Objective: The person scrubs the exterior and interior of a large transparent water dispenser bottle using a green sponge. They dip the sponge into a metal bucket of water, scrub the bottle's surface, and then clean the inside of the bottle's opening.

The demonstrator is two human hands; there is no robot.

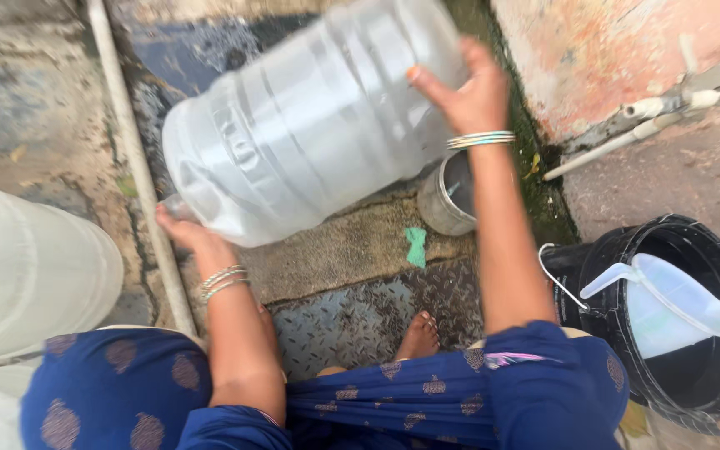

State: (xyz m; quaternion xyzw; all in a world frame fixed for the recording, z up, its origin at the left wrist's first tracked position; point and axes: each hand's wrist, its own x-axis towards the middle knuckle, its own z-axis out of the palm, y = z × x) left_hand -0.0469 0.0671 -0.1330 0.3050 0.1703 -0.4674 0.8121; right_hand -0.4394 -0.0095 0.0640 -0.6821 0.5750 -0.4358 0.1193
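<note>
- Above the wet ground, a large clear water jug [310, 117] is held tilted on its side, its neck end low at the left and its base raised toward the right.
- The left hand [189, 233] is cupped under the neck end, its grip closed against the jug from below.
- The right hand [464, 92] is pressed flat on the base, fingers spread, arm stretched forward.
- Bangles are worn on both wrists.
- A bare foot [418, 337] is set on a patterned metal plate [360, 312].
- A small steel pot [447, 196] stands just beyond the plate.
- A black bucket [693, 367] with a pale jug [668, 300] inside is seen at the right.
</note>
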